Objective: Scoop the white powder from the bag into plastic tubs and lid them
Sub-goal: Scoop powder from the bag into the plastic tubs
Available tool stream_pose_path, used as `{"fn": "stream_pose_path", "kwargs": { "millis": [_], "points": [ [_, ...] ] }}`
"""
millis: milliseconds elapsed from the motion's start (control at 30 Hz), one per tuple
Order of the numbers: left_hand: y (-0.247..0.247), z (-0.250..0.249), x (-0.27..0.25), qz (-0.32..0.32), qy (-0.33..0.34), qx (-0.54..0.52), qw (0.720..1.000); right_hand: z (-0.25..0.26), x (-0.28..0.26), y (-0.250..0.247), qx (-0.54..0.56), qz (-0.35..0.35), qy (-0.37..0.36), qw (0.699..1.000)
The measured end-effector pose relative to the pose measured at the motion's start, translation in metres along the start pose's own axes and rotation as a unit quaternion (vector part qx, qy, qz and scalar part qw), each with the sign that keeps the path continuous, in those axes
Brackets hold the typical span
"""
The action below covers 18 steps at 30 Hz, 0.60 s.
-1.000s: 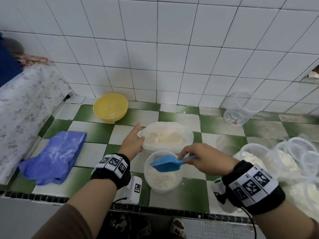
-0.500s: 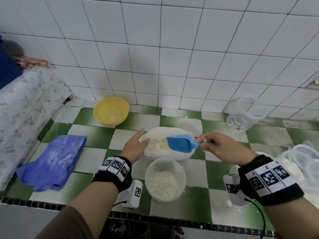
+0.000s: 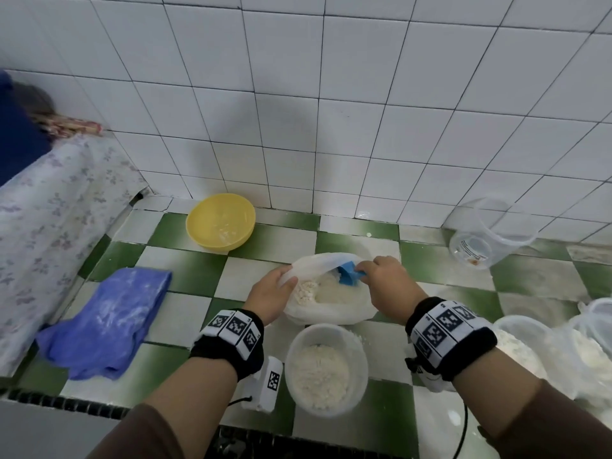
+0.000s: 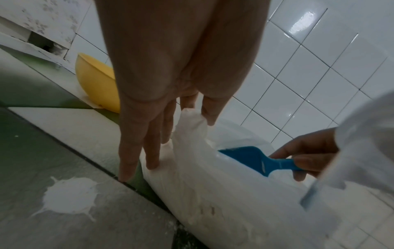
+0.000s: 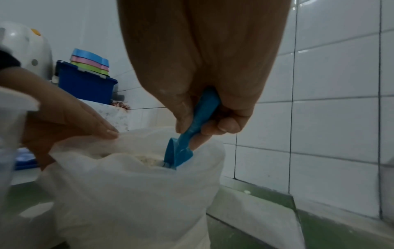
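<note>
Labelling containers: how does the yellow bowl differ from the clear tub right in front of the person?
The yellow bowl is opaque and shallow, while the clear tub is see-through and deeper. The yellow bowl sits back by the wall tiles; the clear tub is at the near counter edge, below the bag. The yellow bowl holds only a dusting; the clear tub is partly filled with white powder. Both are round, upright and unlidded.

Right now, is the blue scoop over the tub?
No, the scoop is dipped in the bag, gripped by the right hand; the tub sits nearer.

Right hand (image 5: 204, 94) grips blue plastic scoop (image 5: 181, 151), dipped in translucent white plastic bag (image 5: 127, 193) of powder.
</note>
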<state>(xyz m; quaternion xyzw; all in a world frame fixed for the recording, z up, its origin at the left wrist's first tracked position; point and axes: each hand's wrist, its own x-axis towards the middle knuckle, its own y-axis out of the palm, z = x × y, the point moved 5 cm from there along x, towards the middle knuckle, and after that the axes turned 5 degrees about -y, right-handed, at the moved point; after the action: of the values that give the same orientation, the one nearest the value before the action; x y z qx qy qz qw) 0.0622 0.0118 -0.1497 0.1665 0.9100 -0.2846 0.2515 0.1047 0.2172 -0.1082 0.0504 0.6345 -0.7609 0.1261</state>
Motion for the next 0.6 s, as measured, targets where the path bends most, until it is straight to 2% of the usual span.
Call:
{"fn": "stream_pose_path", "kwargs": {
  "millis": [167, 600],
  "points": [
    [0.0, 0.0, 0.001, -0.002, -0.013, -0.048, 0.999, -0.004, 0.015, 0.005, 0.122, 0.016, 0.039, 0.992],
    [0.0, 0.006, 0.005, -0.02, -0.045, -0.122, 0.991, -0.003, 0.003, -0.001, 0.274, 0.066, 0.063, 0.958]
  ]
}}
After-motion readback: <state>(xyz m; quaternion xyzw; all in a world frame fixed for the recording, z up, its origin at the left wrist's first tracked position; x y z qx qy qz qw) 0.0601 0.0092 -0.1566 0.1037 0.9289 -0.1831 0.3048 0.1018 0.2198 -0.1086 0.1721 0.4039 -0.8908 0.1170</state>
